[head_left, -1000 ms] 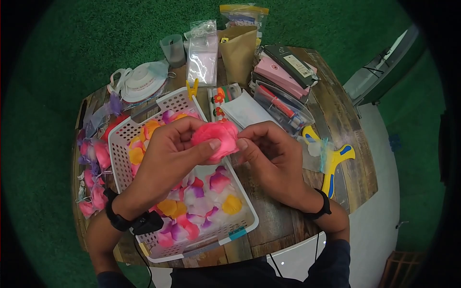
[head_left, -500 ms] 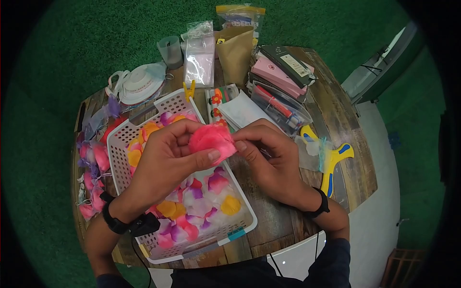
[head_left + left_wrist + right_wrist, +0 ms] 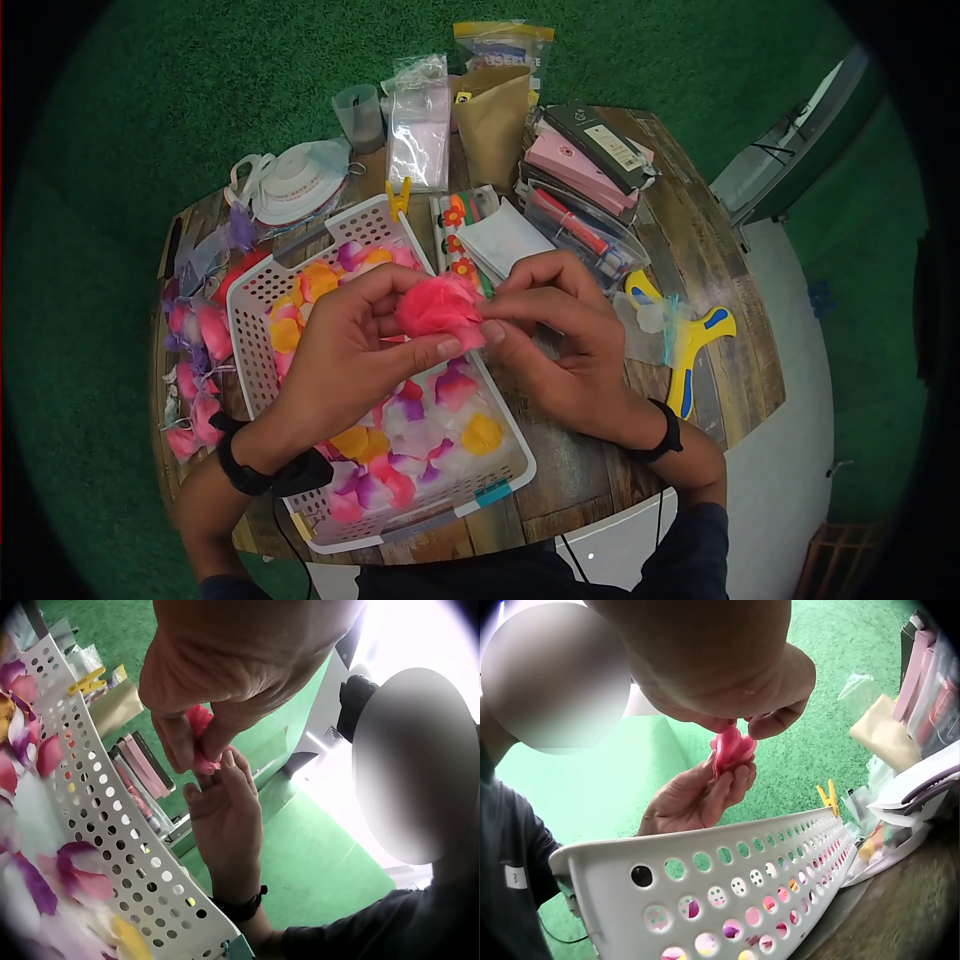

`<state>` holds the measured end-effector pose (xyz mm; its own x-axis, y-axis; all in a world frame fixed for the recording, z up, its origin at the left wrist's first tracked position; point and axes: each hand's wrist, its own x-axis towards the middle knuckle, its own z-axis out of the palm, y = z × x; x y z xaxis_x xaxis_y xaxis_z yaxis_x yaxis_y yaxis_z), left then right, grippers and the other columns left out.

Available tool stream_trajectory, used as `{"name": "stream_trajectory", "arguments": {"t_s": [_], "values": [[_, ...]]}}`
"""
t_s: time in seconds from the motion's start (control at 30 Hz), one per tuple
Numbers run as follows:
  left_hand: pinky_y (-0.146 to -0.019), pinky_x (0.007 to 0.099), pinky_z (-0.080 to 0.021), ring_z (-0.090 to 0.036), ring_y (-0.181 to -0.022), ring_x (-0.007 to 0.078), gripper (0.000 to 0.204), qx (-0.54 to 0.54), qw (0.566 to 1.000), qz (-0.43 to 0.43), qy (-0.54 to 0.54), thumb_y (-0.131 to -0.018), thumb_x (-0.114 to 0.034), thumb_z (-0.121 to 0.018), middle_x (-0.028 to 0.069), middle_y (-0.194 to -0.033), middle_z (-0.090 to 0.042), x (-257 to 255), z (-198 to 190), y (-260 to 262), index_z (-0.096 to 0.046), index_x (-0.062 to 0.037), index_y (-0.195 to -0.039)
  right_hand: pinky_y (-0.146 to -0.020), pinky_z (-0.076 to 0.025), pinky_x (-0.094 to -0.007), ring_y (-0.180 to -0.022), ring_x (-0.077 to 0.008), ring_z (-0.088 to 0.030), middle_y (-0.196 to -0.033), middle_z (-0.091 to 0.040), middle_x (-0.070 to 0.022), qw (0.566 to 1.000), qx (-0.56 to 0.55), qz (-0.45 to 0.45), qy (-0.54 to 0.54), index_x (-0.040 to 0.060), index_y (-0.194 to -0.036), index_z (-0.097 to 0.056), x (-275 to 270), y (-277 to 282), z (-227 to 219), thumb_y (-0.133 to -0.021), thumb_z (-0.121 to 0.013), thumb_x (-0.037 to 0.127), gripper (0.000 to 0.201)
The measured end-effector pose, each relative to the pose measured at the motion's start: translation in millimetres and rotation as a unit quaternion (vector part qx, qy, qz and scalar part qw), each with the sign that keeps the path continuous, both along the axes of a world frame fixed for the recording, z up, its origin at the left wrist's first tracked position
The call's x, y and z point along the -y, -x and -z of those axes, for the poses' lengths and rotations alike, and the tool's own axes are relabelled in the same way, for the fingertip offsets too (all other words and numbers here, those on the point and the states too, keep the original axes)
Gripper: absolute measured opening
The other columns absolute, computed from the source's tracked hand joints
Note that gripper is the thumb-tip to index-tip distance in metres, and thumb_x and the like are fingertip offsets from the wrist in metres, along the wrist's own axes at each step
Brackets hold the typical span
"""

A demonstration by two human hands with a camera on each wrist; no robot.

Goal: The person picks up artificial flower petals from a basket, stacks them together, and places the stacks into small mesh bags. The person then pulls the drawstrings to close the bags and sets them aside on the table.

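A bundle of pink artificial petals (image 3: pixel 438 308) is held up over the white perforated basket (image 3: pixel 526 455). My left hand (image 3: pixel 350 350) grips it between thumb and curled fingers. At the bundle's right edge, my right hand (image 3: pixel 565 345) pinches it with thumb and index finger. From the right wrist view, the pink petals (image 3: pixel 733 750) bunch upward out of the left hand (image 3: pixel 697 796) to the right fingertips. Loose petals in pink, purple, white and orange lie in the basket, among them an orange petal (image 3: pixel 482 434).
A yellow clip (image 3: pixel 398 197) sits on the basket's far rim. Behind stand a cup (image 3: pixel 358 117), plastic sleeves (image 3: pixel 417 130) and a paper bag (image 3: pixel 493 125). Stacked boxes (image 3: pixel 590 155), a pen case (image 3: pixel 580 235) and a yellow-blue tool (image 3: pixel 690 365) lie right; bagged petals (image 3: pixel 205 330) lie left.
The right fingers have shifted slightly along the bundle's edge, with the index finger raised more. The pink petals have turned and bunched differently in the left hand. The head view has tilted a little.
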<state>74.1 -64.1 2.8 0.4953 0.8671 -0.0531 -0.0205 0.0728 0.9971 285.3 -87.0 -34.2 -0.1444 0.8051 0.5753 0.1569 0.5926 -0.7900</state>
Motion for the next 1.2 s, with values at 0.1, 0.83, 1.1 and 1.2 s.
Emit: {"name": "stream_trajectory", "arguments": {"t_s": [0.1,0.83,1.1,1.2], "values": [[-0.086,0.0259,-0.055,-0.064,-0.101,0.0129,0.039,-0.016,0.999,0.016,-0.046,-0.086,-0.002,-0.072,0.0078,-0.111,-0.064,1,3,-1,-0.054,0.0018,-0.121,-0.062,-0.048,-0.0213,-0.085,-0.0113,-0.058,-0.104,-0.055,-0.0074,1.000,-0.005,-0.010,0.007,0.0038,-0.102,-0.071,0,-1,-2,-0.082,-0.073,0.002,0.019],[-0.088,0.0291,-0.055,-0.062,-0.107,0.0161,0.050,-0.065,0.996,0.020,-0.053,-0.081,0.002,-0.074,0.0108,-0.119,-0.061,6,-2,-3,-0.052,-0.0012,-0.126,-0.068,-0.048,-0.0203,-0.081,-0.0065,-0.062,-0.094,-0.067,-0.0031,0.964,-0.120,-0.081,0.223,0.0003,-0.105,-0.063,1,2,5,-0.086,-0.072,0.010,0.023],[-0.078,0.0281,-0.058,-0.063,-0.105,0.0208,0.073,-0.223,0.898,0.130,-0.356,-0.074,0.000,-0.078,0.0164,-0.139,-0.041,0,-17,5,-0.048,-0.0119,-0.140,-0.069,-0.048,-0.0186,-0.078,-0.0029,-0.060,-0.091,-0.067,-0.0018,0.935,-0.158,-0.129,0.291,0.0010,-0.102,-0.063,-1,0,1,-0.087,-0.071,0.007,0.018],[-0.075,0.0287,-0.058,-0.064,-0.100,0.0219,0.063,-0.204,0.884,0.096,-0.408,-0.073,-0.002,-0.078,0.0143,-0.133,-0.048,0,-10,3,-0.056,-0.0105,-0.132,-0.069,-0.048,-0.0185,-0.079,-0.0031,-0.060,-0.091,-0.067,-0.0020,0.930,-0.172,-0.132,0.296,0.0005,-0.104,-0.062,0,2,2,-0.087,-0.070,0.005,0.019]]}}
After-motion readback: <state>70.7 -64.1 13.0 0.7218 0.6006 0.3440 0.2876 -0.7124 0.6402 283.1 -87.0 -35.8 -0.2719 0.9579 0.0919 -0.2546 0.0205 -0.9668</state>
